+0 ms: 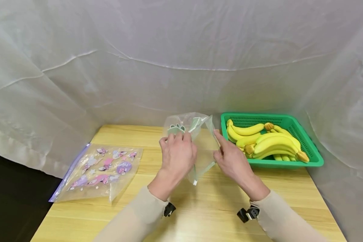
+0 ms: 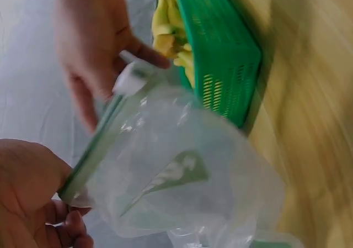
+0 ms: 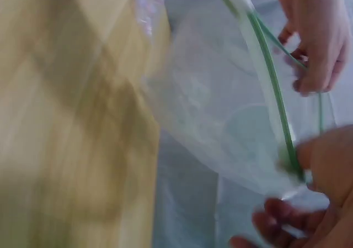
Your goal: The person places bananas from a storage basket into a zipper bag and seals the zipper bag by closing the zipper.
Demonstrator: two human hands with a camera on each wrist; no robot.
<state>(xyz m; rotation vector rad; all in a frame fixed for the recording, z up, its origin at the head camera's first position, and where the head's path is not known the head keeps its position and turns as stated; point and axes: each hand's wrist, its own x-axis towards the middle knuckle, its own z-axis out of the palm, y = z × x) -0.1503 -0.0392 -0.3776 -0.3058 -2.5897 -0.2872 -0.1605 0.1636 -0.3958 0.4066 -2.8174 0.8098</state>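
Note:
Both hands hold a clear zip bag (image 1: 204, 144) with a green zip strip and a green print, raised above the table with its mouth spread apart. My left hand (image 1: 179, 151) pinches one side of the mouth; in the left wrist view that hand's thumb presses on the green strip. On the opposite side my right hand (image 1: 231, 159) grips the rim, thumb against the strip (image 3: 273, 88) in the right wrist view. A white slider (image 1: 195, 182) sits at the near end of the zip. Nothing shows inside the bag.
A green basket (image 1: 316, 158) of yellow bananas (image 1: 275, 144) stands at the back right, close to my right hand. Flat on the left of the wooden table (image 1: 211, 215) lies another clear bag (image 1: 104, 171) with purple zip and pink-purple cartoon prints. Pale cloth (image 1: 169, 50) hangs around.

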